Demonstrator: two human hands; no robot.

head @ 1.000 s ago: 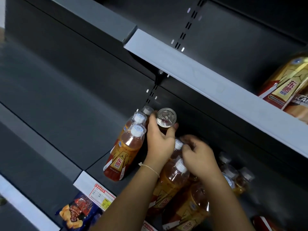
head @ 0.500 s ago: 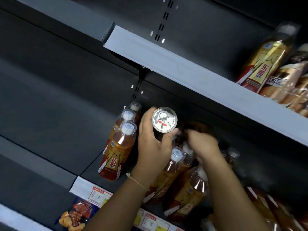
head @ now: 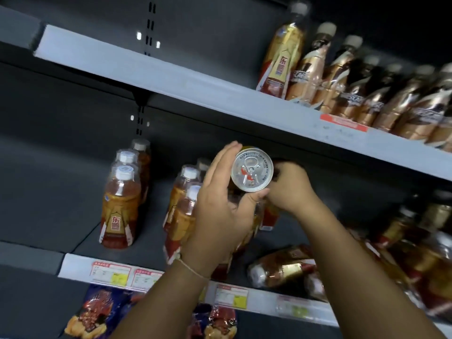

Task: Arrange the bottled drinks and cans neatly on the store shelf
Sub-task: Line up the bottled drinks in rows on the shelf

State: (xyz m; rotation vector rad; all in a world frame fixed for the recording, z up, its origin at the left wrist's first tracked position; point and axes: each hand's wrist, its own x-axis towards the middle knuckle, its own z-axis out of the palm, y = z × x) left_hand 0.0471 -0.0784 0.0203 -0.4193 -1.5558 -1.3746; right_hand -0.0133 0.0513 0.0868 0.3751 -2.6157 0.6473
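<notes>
Item: can (head: 252, 170), silver top facing us, held w/ our left hand (head: 220, 211), thumb and fingers curled round its sides, above the middle shelf (head: 146, 245). Right hand (head: 289, 185) behind it, fingers curled; what they hold we cannot tell. Amber bottles (head: 119, 206) upright at left; one bottle (head: 281, 266) lying flat nr front edge.

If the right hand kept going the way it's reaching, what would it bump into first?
Probably the dark back wall of the shelf. The right hand reaches in behind the can, and nothing shows beyond it, though that corner is dim and depth is unclear.
</notes>
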